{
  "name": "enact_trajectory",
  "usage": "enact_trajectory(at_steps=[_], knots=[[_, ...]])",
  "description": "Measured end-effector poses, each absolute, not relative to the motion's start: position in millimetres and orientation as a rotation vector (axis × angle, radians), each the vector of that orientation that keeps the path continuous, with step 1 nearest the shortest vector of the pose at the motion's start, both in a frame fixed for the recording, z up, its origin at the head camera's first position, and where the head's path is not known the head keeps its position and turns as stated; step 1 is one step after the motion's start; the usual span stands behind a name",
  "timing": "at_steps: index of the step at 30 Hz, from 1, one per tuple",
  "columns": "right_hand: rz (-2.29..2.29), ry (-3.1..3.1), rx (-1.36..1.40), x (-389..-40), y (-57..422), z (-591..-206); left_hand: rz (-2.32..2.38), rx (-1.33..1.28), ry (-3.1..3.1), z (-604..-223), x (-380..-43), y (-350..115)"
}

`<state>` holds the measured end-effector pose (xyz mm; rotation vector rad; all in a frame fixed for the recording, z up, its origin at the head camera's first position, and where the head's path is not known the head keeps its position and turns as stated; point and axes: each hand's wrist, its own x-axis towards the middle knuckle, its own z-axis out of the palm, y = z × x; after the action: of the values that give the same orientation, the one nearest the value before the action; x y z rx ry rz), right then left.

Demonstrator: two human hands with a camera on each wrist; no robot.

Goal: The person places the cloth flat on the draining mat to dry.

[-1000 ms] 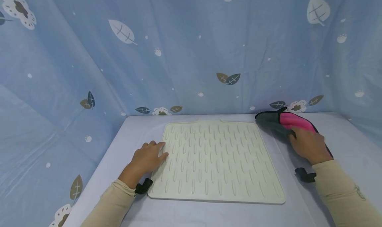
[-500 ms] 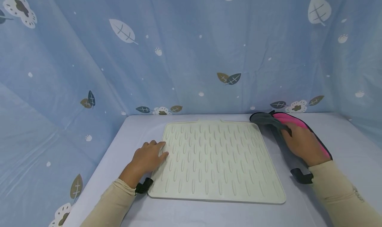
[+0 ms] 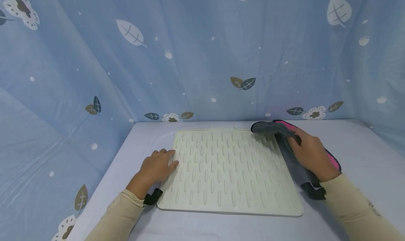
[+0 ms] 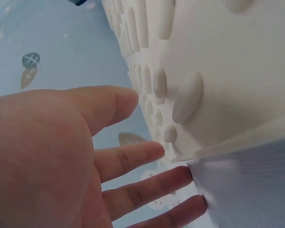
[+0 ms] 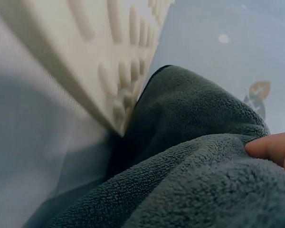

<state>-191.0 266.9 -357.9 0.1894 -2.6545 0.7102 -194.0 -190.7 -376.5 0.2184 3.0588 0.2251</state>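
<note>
A blue curtain (image 3: 196, 58) hangs behind the white table (image 3: 364, 146). A bumpy mat (image 3: 227, 170) lies on top. The gray-pink cloth (image 3: 275, 128) is partly over its far right corner; the right hand (image 3: 311, 153) pinches it, and a firm pinch should stop slips. The left hand (image 3: 155, 166), fingers spread, is at the mat's left edge.

A grip is being held by the right hand (image 3: 312, 156), its back being turned upward; in the right wrist view, one digit's tip (image 5: 263, 146) is being pressed down. Behind the grip, the right forearm (image 3: 357, 205) is being stretched back and outward to the right. Well to the left of the grip, the left hand (image 3: 155, 167) is being held palm down, its thumb (image 4: 104, 107) and fingers (image 4: 147, 190) being extended and spread. Behind it, the left forearm (image 3: 115, 216) is being angled outward.
</note>
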Motion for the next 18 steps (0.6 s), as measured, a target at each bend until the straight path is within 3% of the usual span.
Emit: enact_trajectory(at_steps=[18], knots=[[0.810,-2.634,0.311,-178.4,236.1,-358.9,0.244,0.197,3.034,-377.2,-196.0,-192.8]])
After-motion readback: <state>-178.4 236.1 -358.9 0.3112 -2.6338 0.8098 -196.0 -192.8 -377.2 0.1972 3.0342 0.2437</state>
